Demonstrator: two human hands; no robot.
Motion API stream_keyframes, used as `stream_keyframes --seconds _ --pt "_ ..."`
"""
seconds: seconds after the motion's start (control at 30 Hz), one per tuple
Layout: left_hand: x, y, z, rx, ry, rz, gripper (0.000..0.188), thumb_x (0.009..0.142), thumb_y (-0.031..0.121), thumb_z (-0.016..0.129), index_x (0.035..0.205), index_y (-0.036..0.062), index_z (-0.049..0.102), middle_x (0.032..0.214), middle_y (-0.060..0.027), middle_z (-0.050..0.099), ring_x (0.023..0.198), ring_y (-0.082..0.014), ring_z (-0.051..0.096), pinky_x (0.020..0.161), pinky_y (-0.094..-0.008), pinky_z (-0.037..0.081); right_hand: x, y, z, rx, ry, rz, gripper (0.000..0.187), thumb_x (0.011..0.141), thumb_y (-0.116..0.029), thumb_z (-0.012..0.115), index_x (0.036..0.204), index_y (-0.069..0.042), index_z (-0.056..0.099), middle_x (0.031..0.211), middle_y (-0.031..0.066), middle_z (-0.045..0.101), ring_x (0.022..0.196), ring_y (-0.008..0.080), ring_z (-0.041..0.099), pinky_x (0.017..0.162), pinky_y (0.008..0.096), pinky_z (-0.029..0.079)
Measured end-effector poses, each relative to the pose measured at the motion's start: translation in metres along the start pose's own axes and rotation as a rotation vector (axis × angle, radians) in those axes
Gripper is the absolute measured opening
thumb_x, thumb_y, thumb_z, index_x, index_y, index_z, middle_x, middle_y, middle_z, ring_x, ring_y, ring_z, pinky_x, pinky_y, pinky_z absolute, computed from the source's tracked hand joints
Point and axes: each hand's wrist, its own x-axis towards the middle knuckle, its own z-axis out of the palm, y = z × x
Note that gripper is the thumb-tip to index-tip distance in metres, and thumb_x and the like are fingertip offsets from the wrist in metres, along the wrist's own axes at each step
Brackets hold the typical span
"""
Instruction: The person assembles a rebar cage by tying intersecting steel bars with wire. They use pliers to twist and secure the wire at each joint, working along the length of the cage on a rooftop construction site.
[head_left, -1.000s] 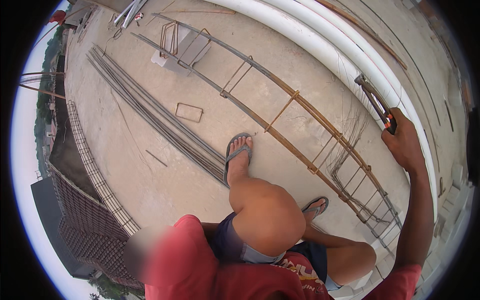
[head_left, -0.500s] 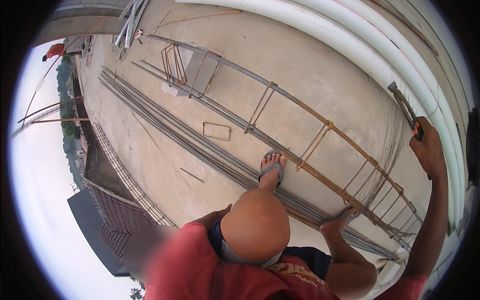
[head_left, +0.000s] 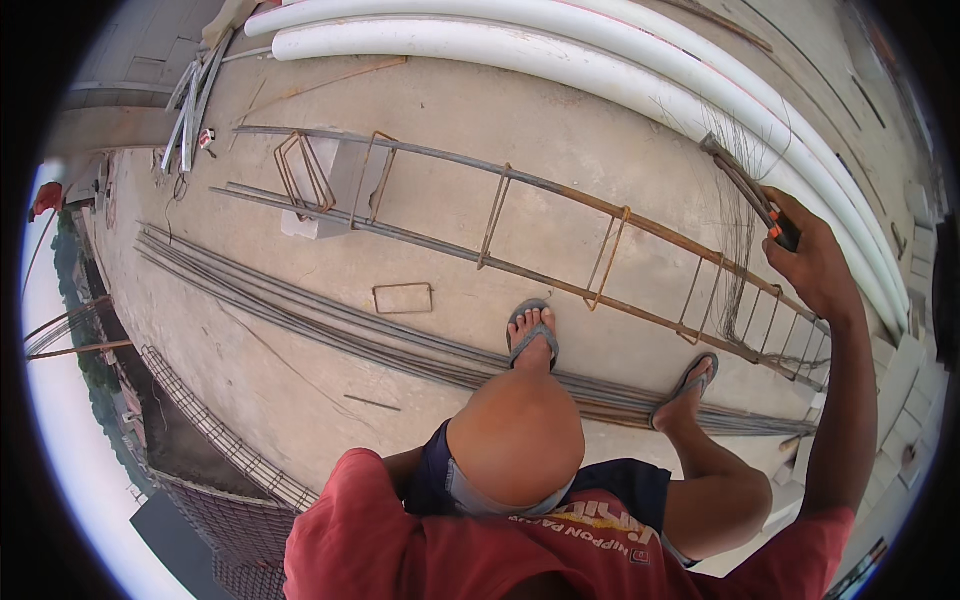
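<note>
Right hand (head_left: 815,265) raised at about 2 o'clock, fingers wrapped tight on the orange-and-black handle of a pair of pliers (head_left: 750,195). Tool head points up-left, toward 11 o'clock from the hand. Thin binding wire (head_left: 738,250) hangs in loose strands just below the pliers, down over the rebar cage.

Rebar cage (head_left: 560,240): long rusty bars with rectangular stirrups, lying on the concrete floor (head_left: 300,390), running from 10 o'clock to 3 o'clock. Left end rests on a grey concrete block (head_left: 335,190).

Left hand not visible, hidden behind the raised left knee; can't tell its grip.

Person in red shirt, squatting. Left sandal (head_left: 532,332) at centre, right sandal (head_left: 690,385) toward 4 o'clock, both on or just beside a bundle of straight rebar (head_left: 300,315) lying parallel to the cage. One loose stirrup (head_left: 403,298) on the floor between bundle and cage.

White plastic pipes (head_left: 560,60) along 12 to 2 o'clock, behind the cage.
</note>
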Motion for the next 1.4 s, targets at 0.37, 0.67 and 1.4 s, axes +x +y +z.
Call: stream_keyframes --seconds 0.37,0.67,1.4 --pt "-0.091 0.121 -0.097 0.197 -0.426 1.239 0.072 0.093 0.047 0.056 0.143 0.0011 0.035 0.128 -0.0172 0.052 0.115 -0.025 0.053 0.089 -0.0347 0.046 -0.108 -0.113 0.088 0.642 -0.39 -0.241 0.042 0.098 -0.035 0.051 0.121 0.0 0.052 0.081 0.009 0.061 0.068 0.0136 0.059 0.06 0.0268 0.048" --pt "-0.147 0.143 -0.047 0.033 -0.618 1.329 0.038 0.096 0.027 0.057 0.122 0.0029 0.042 0.111 -0.0116 0.053 0.107 -0.02 0.054 0.091 -0.0353 0.046 -0.13 -0.125 0.124 0.442 -0.105 -0.489 0.061 0.101 -0.044 0.038 0.146 -0.002 0.034 0.094 0.014 0.064 0.085 0.0234 0.06 0.082 0.0356 0.047" --pt "-0.013 0.296 -0.12 0.965 0.817 0.915 0.037 0.086 0.019 0.051 0.112 -0.0075 0.049 0.108 -0.0295 0.06 0.103 -0.043 0.061 0.09 -0.0499 0.048 -0.035 -0.03 0.164 1.038 -0.333 0.169 0.032 0.096 -0.023 0.054 0.118 -0.003 0.065 0.066 -0.0041 0.045 0.054 0.0039 0.039 0.047 0.0219 0.031"
